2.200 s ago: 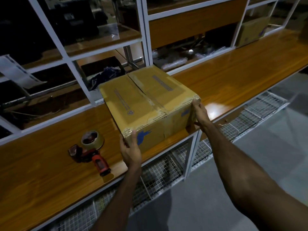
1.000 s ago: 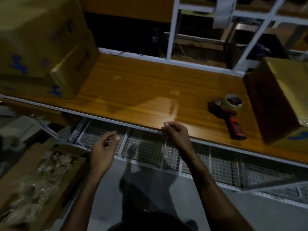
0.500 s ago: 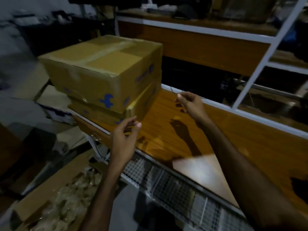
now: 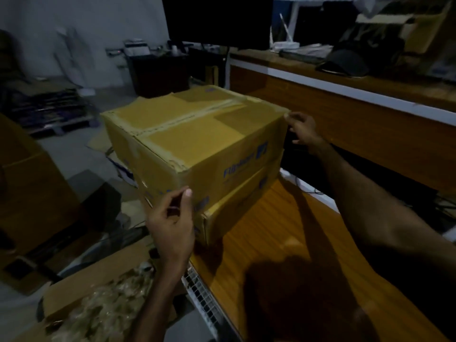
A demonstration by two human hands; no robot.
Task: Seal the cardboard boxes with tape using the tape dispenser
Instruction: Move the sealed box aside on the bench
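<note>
From the head camera, looking down on a glossy orange-brown wooden workbench point(image 4: 283, 243), a yellow-brown cardboard box with blue printing and a strip of tape down its top seam point(image 4: 195, 134) sits stacked on a second, lower cardboard box of the same colour point(image 4: 237, 208), the pair standing at the bench's near-left end. The left hand point(image 4: 172, 218) is at the near bottom corner of the top box, thumb raised against the front face and fingers curled in towards the palm; whether it actually grips the cardboard or only touches it, the frame is too dim to tell. The right hand point(image 4: 302, 130) is out at the far right top corner of that same box, fingertips bent onto the edge, and again it is not clear that it holds the box rather than just touching it. Both forearms reach forward, throwing a broad shadow on the bench top. Down at the lower left, an open brown carton filled with crumpled clear plastic wrapping point(image 4: 98, 309) stands on the floor beside a white wire-mesh shelf edge point(image 4: 202, 294). Behind the bench runs a white-framed wooden shelf point(image 4: 345, 95), and above it a dark flat monitor screen point(image 4: 217, 18). The background is blurred and poorly lit.
</note>
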